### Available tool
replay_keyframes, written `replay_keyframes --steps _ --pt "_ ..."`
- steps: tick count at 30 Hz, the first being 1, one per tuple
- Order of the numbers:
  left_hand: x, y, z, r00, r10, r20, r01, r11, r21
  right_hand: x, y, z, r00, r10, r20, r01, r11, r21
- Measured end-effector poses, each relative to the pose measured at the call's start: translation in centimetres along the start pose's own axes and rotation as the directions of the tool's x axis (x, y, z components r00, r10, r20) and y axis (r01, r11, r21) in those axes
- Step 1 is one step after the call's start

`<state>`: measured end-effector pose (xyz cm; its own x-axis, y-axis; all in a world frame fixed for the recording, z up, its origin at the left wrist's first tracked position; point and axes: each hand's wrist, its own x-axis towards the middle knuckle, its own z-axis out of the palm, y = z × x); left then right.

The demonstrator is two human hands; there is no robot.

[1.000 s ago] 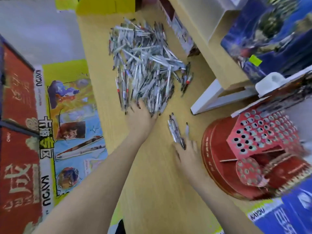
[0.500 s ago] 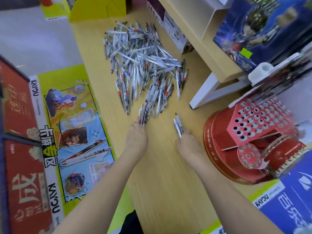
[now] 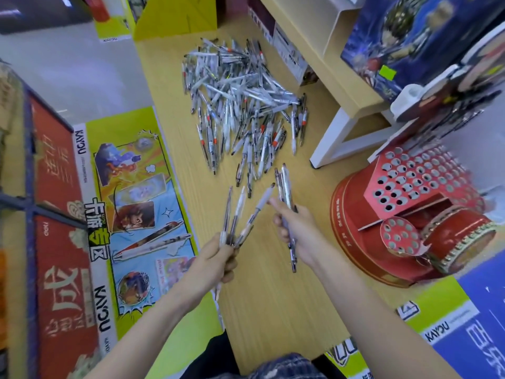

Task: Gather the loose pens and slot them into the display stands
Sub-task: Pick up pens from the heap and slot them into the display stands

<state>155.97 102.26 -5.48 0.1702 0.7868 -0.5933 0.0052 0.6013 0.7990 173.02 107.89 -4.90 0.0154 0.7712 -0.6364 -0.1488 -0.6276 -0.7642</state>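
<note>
While my left hand pinches three splayed pens and my right hand clamps a bundle near the red stand, I judge that loose fan could slip onto the table.

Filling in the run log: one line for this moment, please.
left hand: holds pens | right hand: holds pens | pile: on table | stand: holes empty

Three pens fan from the left hand, at least two pens sit in the right hand, one uncountable pile, one red display stand.
</note>
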Motion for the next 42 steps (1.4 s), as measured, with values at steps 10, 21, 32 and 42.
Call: replay_keyframes --steps 10,21,32,42 --pt "-1.5 4.3 6.6 0.986 0.163 -0.045 -0.169 0.957 -0.236 -5.0 -6.0 -7.2 0.950 -0.312 0.006 0.311 0.948 0.068" --pt "-5.4 7.7 18.0 0.690 0.477 -0.545 -0.399 0.878 0.263 -8.6 -7.7 -20.7 0.880 -0.456 0.136 0.474 0.863 -0.174" --pt "-1.6 10.8 29.1 0.690 0.599 -0.406 -0.439 0.793 0.422 -9.5 -10.5 -24.5 0.761 -0.541 0.359 0.647 0.671 -0.361" --pt "1.2 10.2 26.9 0.748 0.563 -0.351 -0.363 0.790 0.494 -5.9 -15.4 -28.7 0.656 -0.753 -0.050 0.659 0.604 -0.449"
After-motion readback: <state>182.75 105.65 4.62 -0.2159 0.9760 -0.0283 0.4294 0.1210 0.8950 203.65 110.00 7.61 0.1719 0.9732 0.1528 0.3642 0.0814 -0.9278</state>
